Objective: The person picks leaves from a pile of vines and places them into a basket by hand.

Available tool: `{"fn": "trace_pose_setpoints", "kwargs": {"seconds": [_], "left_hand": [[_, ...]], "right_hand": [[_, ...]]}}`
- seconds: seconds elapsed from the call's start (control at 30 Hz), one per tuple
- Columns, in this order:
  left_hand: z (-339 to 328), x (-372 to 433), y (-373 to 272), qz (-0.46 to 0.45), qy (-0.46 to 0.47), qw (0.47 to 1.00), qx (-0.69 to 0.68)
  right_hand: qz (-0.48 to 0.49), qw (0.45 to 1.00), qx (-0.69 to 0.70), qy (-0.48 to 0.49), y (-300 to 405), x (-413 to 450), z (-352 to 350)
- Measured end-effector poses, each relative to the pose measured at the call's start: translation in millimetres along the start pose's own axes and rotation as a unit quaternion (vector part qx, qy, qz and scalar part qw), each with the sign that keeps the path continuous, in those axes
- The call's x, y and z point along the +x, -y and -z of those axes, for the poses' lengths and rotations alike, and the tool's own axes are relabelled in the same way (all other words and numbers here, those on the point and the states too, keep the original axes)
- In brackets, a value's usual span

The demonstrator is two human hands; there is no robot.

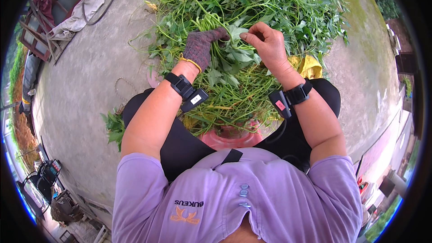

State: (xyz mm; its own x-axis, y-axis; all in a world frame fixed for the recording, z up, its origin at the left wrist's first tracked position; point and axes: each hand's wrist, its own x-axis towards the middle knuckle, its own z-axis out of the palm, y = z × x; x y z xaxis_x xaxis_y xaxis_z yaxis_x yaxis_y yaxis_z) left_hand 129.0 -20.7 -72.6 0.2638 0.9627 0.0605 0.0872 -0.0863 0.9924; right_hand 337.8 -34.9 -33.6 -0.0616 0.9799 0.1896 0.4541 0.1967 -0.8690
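Observation:
My left hand (pixel 202 45), in a dark knitted glove with a yellow cuff, grips a bundle of green leafy vine stems (pixel 209 23). The stems loop over above the fist, and their broad leaves (pixel 239 54) hang on its right side. Just right of the bundle is my bare right hand (pixel 266 42). Its thumb and forefinger are pinched at the edge of a pale green leaf (pixel 236 33); whether they hold the leaf or a thin stem cannot be made out. Beyond both hands spreads a large heap of leafy vines (pixel 297 13).
Between my knees, cut stems (pixel 229 91) lie over a pink plastic stool or basin (pixel 233 138). A yellow plastic sack (pixel 309 67) shows beside the right wrist. More leaves (pixel 114 126) lie by the left knee. Concrete floor (pixel 77 98) surrounds me, with a wooden frame (pixel 44 37) at upper left.

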Motion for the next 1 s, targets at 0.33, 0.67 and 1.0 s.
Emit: {"fn": "trace_pose_setpoints", "kwargs": {"seconds": [0.33,0.67,1.0], "left_hand": [[-9,3,-4,0.081,0.048,0.974,-0.208],[-1,5,-9,0.105,0.058,0.992,-0.041],[-17,-12,-2,0.059,0.096,0.987,-0.118]], "right_hand": [[0.01,0.986,-0.154,0.066,-13,-19,-8],[-0.157,0.972,0.162,0.065,-25,-5,17],[-0.312,0.842,0.382,0.219,-9,-13,12]]}}
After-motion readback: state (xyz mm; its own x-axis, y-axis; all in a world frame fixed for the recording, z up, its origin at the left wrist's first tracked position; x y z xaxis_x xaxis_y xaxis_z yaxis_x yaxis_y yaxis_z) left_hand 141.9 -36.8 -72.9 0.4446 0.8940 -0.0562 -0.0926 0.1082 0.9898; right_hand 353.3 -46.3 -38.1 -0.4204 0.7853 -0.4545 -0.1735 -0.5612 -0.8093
